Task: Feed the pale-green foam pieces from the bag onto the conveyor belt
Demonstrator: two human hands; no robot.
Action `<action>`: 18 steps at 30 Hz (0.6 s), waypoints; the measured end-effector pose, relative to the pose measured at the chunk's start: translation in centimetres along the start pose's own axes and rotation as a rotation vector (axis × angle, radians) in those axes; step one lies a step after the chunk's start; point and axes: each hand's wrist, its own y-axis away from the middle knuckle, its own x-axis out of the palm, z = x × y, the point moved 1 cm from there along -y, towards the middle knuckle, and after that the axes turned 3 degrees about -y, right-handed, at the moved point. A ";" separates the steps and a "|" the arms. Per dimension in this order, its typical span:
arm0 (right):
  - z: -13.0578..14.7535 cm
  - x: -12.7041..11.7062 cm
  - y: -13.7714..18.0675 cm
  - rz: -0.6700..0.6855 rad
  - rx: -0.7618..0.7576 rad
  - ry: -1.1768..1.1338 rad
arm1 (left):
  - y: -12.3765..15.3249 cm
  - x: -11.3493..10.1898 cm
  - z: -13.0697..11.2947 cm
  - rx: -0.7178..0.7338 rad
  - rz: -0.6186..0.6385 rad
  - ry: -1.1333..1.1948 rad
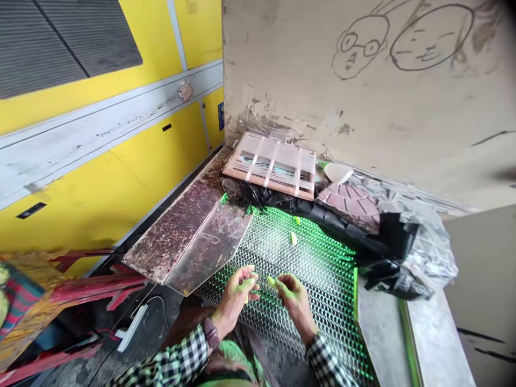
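My right hand (294, 301) pinches a small yellow-green piece (271, 281) between thumb and fingertips. To its left, my left hand (237, 296) has its fingers curled toward the thumb. A sliver of yellow-green shows below those fingers, too small to name. Both hands hover a short way apart over a metal mesh belt (278, 322), lit green from the far end. Two more small yellow-green pieces lie farther up the mesh: a curved one (293, 238) and a smaller one (297, 220) near the black plastic edge.
Black plastic sheeting (322, 223) borders the mesh's far end, with a wooden-framed panel (274, 166) and a pinkish segmented piece (350, 203) on it. A stained board (189, 220) flanks the left, a grey panel (379, 312) the right. A cardboard wall (306, 70) rises behind.
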 end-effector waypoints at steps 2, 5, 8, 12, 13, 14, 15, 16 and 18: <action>-0.2 -1.1 -0.8 -0.153 -0.180 0.314 | -0.1 -0.3 0.1 -0.032 -0.019 0.050; 0.4 -0.9 -0.3 -0.290 -0.353 0.589 | -0.1 -0.3 0.2 -0.091 -0.001 0.187; 1.6 1.6 1.9 -0.104 -0.414 0.544 | -0.1 0.3 0.4 -0.124 0.021 0.342; 1.9 5.1 4.3 0.080 -0.449 0.469 | -0.1 1.5 0.8 -0.128 0.086 0.379; 1.6 5.4 4.4 0.055 -0.442 0.456 | 0.0 1.6 0.9 -0.126 0.104 0.368; 1.2 5.4 4.3 0.022 -0.428 0.440 | 0.1 1.7 1.0 -0.123 0.116 0.355; 0.7 5.1 4.0 -0.006 -0.402 0.425 | 0.2 1.7 1.1 -0.121 0.120 0.337; 0.2 4.6 3.7 -0.025 -0.368 0.418 | 0.4 1.6 1.2 -0.118 0.113 0.313; -1.0 3.1 2.8 -0.056 -0.295 0.460 | 0.7 1.1 1.2 -0.103 0.076 0.248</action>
